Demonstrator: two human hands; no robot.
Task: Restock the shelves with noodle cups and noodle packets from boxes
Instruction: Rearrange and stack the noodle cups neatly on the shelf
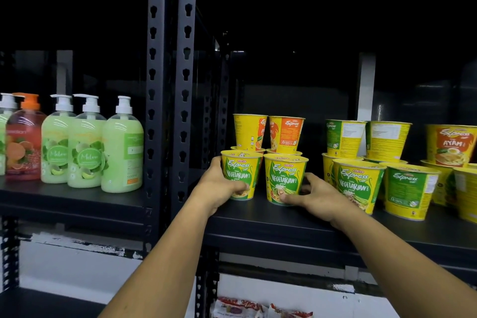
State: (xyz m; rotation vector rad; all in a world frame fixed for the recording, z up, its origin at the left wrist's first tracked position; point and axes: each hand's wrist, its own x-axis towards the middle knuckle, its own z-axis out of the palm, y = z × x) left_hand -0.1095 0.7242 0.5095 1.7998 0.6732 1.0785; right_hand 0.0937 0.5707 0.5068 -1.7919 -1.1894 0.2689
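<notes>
Two green-and-yellow vegetarian noodle cups stand side by side at the front of the black shelf (258, 217). My left hand (218, 186) grips the left cup (241, 173) from its left side. My right hand (316, 195) grips the right cup (285, 178) low down, thumb across its base. Behind them, two orange-and-yellow cups (268, 133) are stacked on other cups. Further right stand more vegetarian cups (357, 183) and an orange Ayam cup (451, 144), some stacked two high.
Black slotted uprights (169, 111) divide this bay from the left one, where green and red pump soap bottles (87, 142) stand in a row. Noodle packets (260, 308) show on a lower shelf. The shelf space above the cups is dark and open.
</notes>
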